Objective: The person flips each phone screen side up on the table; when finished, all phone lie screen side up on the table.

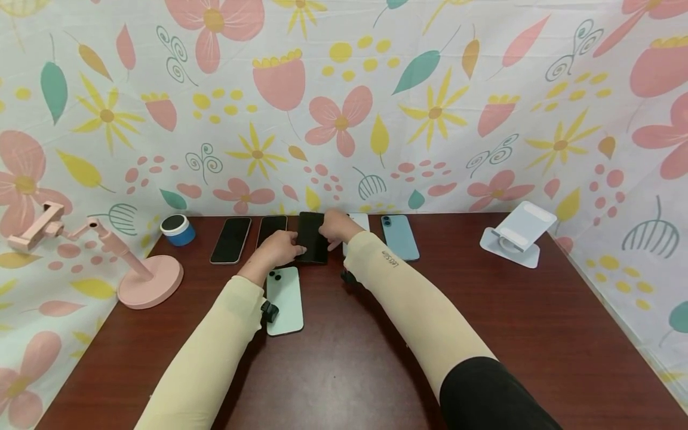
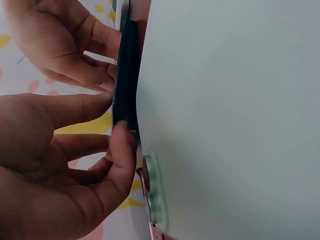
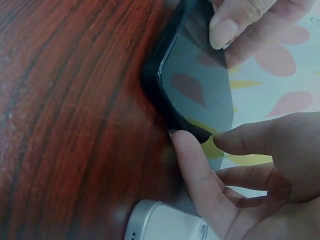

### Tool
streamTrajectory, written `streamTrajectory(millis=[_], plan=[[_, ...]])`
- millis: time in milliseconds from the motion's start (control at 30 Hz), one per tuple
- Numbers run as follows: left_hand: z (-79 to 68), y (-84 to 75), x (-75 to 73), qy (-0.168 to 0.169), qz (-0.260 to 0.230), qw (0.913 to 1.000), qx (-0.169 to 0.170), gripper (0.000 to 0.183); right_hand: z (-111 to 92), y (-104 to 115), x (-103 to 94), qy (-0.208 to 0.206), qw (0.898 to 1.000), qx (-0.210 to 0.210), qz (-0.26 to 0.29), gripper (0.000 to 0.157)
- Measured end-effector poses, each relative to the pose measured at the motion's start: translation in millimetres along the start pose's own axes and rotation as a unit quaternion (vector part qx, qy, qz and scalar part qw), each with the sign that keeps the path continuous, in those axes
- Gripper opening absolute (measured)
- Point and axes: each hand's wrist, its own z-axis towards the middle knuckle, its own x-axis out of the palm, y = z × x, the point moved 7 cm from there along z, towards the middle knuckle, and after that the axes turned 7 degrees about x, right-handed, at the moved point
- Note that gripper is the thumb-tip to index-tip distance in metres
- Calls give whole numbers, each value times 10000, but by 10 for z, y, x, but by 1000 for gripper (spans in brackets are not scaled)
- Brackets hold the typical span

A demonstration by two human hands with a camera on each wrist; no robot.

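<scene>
A black phone [image 1: 312, 239] with a glossy face lies between both hands near the back of the table. My left hand [image 1: 280, 248] holds its left side, thumb and fingers at the edge in the left wrist view. From the opposite side my right hand [image 1: 338, 227] pinches the dark rim at a near corner; in the right wrist view its thumb [image 3: 192, 157] presses there. Whether the phone is raised off the wood cannot be told. A pale green phone [image 1: 285, 301] lies camera side up beneath my left wrist. Behind my right hand a white phone [image 1: 359, 222] is partly hidden.
Two dark-screened phones, one farther left [image 1: 231, 240] and one beside my left hand [image 1: 272, 226], share the back row with a light blue phone [image 1: 400, 237]. A pink stand [image 1: 150, 282] and blue-white jar [image 1: 178, 230] stand left; a white folding stand [image 1: 518, 233] stands right.
</scene>
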Motion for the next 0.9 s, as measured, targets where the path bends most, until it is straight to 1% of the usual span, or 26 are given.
streamTrajectory(millis=[133, 600, 767, 833, 900], plan=[[1, 12, 22, 140, 204, 9997, 61, 69, 17, 9, 19, 32, 10000, 20, -72, 47], [15, 35, 30, 203, 153, 9997, 51, 75, 32, 24, 11, -68, 9996, 52, -283, 42], [29, 44, 36, 232, 175, 9995, 74, 77, 6, 13, 13, -64, 9999, -41, -121, 46], [33, 45, 34, 246, 187, 9995, 72, 78, -16, 4, 11, -3, 10000, -73, -25, 41], [28, 40, 24, 258, 252, 9993, 66, 78, -42, -6, -2, 64, 9999, -103, 94, 27]])
